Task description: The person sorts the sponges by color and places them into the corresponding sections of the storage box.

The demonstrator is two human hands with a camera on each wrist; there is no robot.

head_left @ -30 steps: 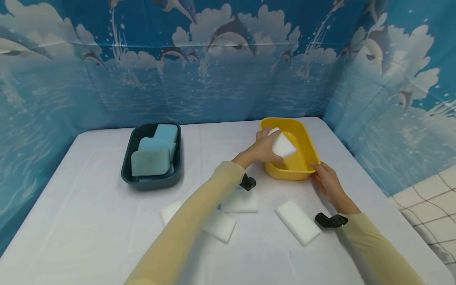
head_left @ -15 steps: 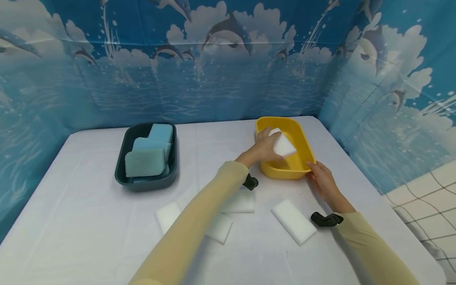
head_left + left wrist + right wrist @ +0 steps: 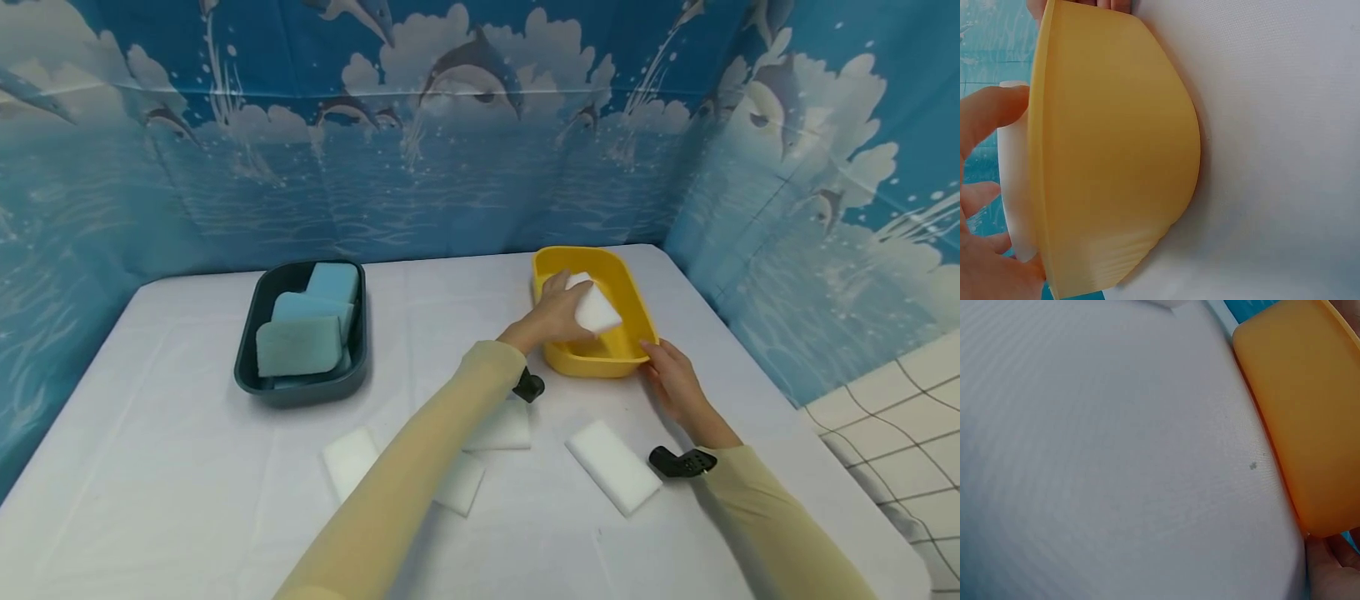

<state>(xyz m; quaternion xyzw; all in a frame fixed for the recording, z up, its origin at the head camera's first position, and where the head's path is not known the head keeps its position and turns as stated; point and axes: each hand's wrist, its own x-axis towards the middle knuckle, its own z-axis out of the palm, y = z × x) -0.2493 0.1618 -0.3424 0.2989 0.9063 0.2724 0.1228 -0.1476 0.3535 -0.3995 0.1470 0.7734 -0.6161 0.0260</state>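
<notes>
Block of white, foam-like material (image 3: 597,310), flat-faced with straight edges and fairly sharp corners, sits tilted at the opening of a glossy yellow plastic tray (image 3: 628,296) with rounded corners, which stands at about one o'clock on the white-covered table (image 3: 187,475), as the head view shows it. The left hand (image 3: 561,315) reaches in from eight o'clock on that tray and pinches the block between spread thumb and fingers, so the grip is narrowed only to the width of what it holds. From the left wrist, part of the block shows above the rim, smooth and evenly pale (whether its lower end touches the tray floor, I cannot tell). The right hand (image 3: 678,383) grips the same tray at its five o'clock corner, thumb at the rim and fingers below it; the right wrist view catches only some of those fingers. Four more flat white rectangular blocks lie on the table: one (image 3: 613,467) in full view at six o'clock from the yellow tray, the other three between seven and eight o'clock, partly covered by the pale yellow left sleeve (image 3: 420,450). At nine o'clock, well apart, stands a dark teal rounded tray (image 3: 300,397) with light-blue and grey-green soft-looking blocks (image 3: 297,346) piled in it. Behind, toward twelve, hangs a blue dolphin-printed curtain (image 3: 450,200).
</notes>
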